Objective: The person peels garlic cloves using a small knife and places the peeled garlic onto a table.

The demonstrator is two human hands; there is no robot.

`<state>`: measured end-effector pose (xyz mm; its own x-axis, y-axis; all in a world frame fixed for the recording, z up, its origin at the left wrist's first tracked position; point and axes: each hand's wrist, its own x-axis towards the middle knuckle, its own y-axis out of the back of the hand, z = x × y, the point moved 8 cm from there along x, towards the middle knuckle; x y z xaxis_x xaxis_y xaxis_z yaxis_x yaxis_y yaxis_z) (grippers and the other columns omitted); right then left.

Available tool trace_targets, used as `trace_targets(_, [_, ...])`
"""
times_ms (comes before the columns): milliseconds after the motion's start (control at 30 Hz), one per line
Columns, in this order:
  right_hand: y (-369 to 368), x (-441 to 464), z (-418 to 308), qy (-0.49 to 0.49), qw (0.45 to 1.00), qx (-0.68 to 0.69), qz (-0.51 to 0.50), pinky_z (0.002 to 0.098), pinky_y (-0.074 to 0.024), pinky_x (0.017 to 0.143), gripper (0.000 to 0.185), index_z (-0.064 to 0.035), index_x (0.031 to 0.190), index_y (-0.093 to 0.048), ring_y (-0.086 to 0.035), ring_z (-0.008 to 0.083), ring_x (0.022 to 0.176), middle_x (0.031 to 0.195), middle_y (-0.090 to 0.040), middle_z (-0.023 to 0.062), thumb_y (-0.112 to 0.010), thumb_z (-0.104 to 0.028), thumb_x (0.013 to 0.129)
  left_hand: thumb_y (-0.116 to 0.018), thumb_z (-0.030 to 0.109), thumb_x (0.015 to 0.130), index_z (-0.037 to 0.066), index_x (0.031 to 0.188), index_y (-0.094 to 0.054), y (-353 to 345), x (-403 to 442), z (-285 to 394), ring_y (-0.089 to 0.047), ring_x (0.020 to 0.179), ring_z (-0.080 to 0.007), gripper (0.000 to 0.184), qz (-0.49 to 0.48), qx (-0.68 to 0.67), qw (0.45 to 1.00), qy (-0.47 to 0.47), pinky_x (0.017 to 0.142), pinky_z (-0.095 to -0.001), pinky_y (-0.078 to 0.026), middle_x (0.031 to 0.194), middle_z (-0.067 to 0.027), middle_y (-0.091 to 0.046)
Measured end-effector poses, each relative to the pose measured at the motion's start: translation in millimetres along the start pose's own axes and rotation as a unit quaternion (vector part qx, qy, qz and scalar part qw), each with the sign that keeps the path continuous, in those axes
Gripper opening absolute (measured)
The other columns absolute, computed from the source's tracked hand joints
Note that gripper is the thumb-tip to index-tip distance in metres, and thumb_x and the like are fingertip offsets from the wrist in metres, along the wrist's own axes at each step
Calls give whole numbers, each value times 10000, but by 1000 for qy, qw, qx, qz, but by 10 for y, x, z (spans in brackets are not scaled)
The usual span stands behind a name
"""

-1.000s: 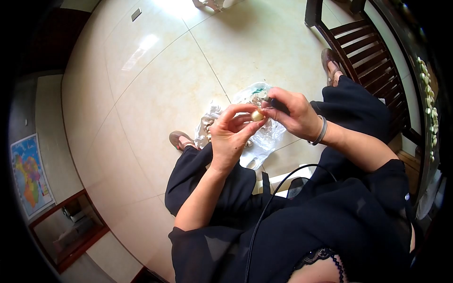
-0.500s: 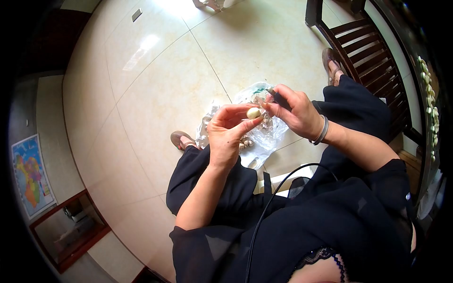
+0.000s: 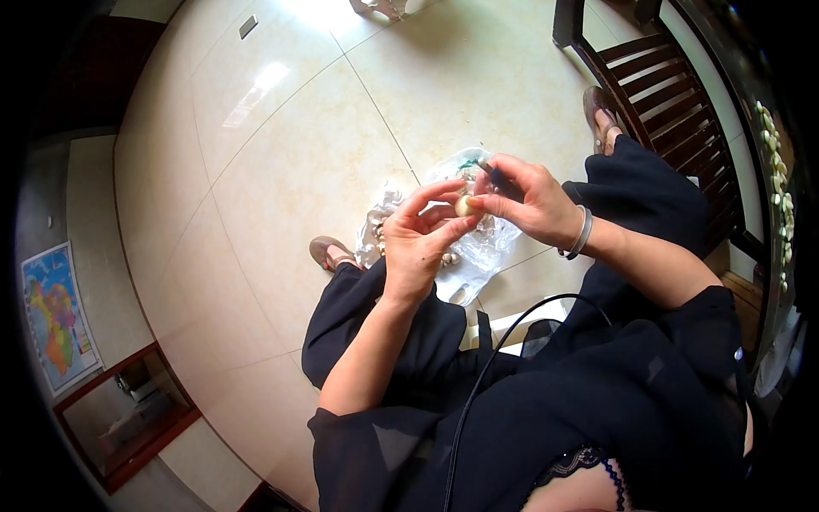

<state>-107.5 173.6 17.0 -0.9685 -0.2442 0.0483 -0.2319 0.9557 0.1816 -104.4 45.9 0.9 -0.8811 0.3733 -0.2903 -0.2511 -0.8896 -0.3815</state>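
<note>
A pale, rounded garlic clove (image 3: 464, 206) sits between the fingertips of my left hand (image 3: 420, 243), which is closed on it. From the other side, the thumb of my right hand (image 3: 537, 203) presses against the clove. That hand also grips a small knife (image 3: 505, 183) by its dark handle; most of its blade is hidden or too small to make out. Below the hands, a white plastic bag (image 3: 465, 286) lies spread on the floor, with garlic pieces (image 3: 450, 258) and papery skins on it, partly covered by my hands.
Whitish cloves (image 3: 778, 183) lie in a long row on a dark surface at the far right. A dark slatted wooden chair (image 3: 661, 85) stands by my right foot. A black cable (image 3: 465, 418) runs across my lap. The tiled floor (image 3: 281, 171) stretches ahead.
My right thumb has come onto the clove, and the two hands are closer together. My left hand has shifted slightly, showing more of the garlic on the bag.
</note>
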Motion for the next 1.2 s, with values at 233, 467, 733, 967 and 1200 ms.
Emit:
trace_targets(233, [14,-10,18,-4,999,33,7,267,-436,577,216,3,842,-523,-547,159,620,706,-551,101,-620,-184,795,-611,-8,764,-40,1056,-547,-9,6,-92,-602,867,-168,301,-44,-34,997,52,782,-260,-481,945,-123,-611])
trace_targets(467, [7,-32,127,-76,994,71,-23,194,-416,641,129,-11,890,-477,-480,48,720,783,-514,1,-567,-81,828,-590,58,803,-41,1105,-524,90,39,-141,-602,838,-182,325,-7,-98,994,55,782,-300,-483,949,-118,-610])
trace_targets(733, [20,-12,15,-38,997,68,-3,199,-428,639,175,5,925,-515,-514,66,722,777,-540,22,-592,-111,818,-579,120,823,-25,1118,-524,122,20,-162,-564,823,-161,333,1,-152,986,66,714,-281,-480,982,-107,-589])
trace_targets(967, [15,-3,-150,56,996,-62,-8,246,-456,607,173,17,849,-563,-572,148,680,743,-568,88,-627,-131,788,-595,149,816,-16,1034,-551,66,13,-194,-535,749,-153,277,-6,-162,983,89,658,-268,-456,917,-86,-584])
trace_targets(1200, [33,-21,-275,134,985,-109,20,261,-466,606,144,13,852,-574,-595,214,688,769,-583,121,-641,-66,753,-629,96,786,-4,935,-559,78,26,-156,-546,696,-144,193,9,-117,992,53,624,-253,-442,837,-78,-597])
